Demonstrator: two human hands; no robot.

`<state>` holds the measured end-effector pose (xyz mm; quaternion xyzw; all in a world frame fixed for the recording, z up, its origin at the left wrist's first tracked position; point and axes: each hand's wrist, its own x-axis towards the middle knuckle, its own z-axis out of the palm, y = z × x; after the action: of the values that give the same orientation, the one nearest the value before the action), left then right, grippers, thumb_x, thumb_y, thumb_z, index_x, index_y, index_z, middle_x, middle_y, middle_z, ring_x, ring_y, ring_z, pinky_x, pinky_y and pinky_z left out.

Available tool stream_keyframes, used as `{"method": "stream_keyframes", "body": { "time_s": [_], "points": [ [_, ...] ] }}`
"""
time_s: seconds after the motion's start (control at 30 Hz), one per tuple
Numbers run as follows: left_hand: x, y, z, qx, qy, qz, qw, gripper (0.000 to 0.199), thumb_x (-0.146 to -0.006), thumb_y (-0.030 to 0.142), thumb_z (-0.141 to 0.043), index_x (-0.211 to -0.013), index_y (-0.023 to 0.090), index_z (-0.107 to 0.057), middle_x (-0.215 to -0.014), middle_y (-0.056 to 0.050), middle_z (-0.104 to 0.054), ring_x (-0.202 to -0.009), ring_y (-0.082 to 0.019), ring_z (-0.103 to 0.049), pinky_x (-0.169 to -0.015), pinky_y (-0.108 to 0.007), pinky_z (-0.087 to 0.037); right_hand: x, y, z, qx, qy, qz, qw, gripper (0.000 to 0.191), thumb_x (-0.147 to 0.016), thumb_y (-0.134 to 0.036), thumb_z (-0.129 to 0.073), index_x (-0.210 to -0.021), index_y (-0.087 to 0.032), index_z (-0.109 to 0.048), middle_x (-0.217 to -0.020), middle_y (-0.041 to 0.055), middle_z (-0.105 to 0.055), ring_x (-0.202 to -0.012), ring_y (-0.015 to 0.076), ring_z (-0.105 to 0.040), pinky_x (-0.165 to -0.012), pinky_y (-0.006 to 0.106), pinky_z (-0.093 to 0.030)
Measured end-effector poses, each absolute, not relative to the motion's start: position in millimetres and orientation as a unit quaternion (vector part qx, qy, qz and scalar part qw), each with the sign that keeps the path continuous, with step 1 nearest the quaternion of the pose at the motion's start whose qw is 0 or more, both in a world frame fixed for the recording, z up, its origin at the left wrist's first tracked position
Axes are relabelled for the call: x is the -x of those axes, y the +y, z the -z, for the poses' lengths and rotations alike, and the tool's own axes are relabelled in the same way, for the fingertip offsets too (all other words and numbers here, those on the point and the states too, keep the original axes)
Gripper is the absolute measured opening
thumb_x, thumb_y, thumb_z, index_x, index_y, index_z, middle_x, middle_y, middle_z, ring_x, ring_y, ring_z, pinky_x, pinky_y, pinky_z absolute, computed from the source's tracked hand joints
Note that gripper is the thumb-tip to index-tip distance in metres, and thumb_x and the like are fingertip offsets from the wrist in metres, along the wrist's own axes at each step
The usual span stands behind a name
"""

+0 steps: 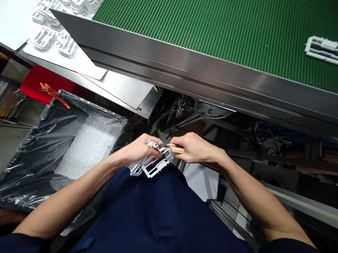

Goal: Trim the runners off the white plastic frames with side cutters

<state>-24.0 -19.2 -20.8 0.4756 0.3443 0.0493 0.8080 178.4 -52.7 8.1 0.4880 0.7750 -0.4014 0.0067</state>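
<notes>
My left hand is closed on white plastic frames, at least two of them, held in front of my body. The frames have long slots and thin bars. In my closed right hand is a small hand tool with a tan handle. Its dark metal end reaches to the frames by my left fingers. Whether it is a knife or a cutter I cannot tell, and fingers partly cover it.
A green ribbed conveyor belt with a metal side rail runs ahead, carrying a white frame at right. Stacked white frames lie on the table at upper left. A bin lined with black plastic stands left, beside a red stool.
</notes>
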Motion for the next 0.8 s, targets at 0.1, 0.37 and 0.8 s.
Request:
{"method": "stream_keyframes", "body": {
  "time_s": [0.1, 0.37, 0.8],
  "points": [
    [25.8, -20.0, 20.3, -0.465, 0.352, -0.051, 0.811, 0.009, -0.066, 0.012, -0.059, -0.074, 0.011, -0.065, -0.052, 0.001, -0.055, -0.048, -0.011, -0.046, -0.048, -0.023, -0.036, -182.7, -55.7, -2.8, -0.504, 0.766, 0.398, -0.003, 0.005, -0.073, -0.022, -0.053, -0.075, -0.019, -0.057, -0.059, -0.0024, -0.05, -0.05, 0.0085, -0.036, -0.053, 0.023, -0.022],
    [28.4, -21.2, 18.0, -0.411, 0.404, -0.1, 0.811, 0.018, -0.068, 0.019, -0.063, -0.084, 0.011, -0.064, -0.051, 0.001, -0.056, -0.044, -0.012, -0.049, -0.044, -0.021, -0.037, -199.4, -80.3, 14.0, -0.634, 0.635, 0.415, -0.151, 0.019, -0.082, -0.032, -0.051, -0.069, -0.018, -0.051, -0.06, -0.0035, -0.049, -0.054, 0.0087, -0.04, -0.055, 0.021, -0.03],
    [23.3, -29.4, 18.7, -0.413, 0.43, -0.205, 0.776, 0.029, -0.078, 0.04, -0.063, -0.088, 0.013, -0.06, -0.065, -0.001, -0.059, -0.055, -0.013, -0.055, -0.052, -0.022, -0.045, -144.7, -112.6, 37.2, -0.628, 0.345, 0.515, -0.47, 0.026, -0.074, -0.038, -0.066, -0.081, -0.02, -0.049, -0.07, -0.0036, -0.046, -0.061, 0.0096, -0.045, -0.061, 0.023, -0.041]
  ]
}}
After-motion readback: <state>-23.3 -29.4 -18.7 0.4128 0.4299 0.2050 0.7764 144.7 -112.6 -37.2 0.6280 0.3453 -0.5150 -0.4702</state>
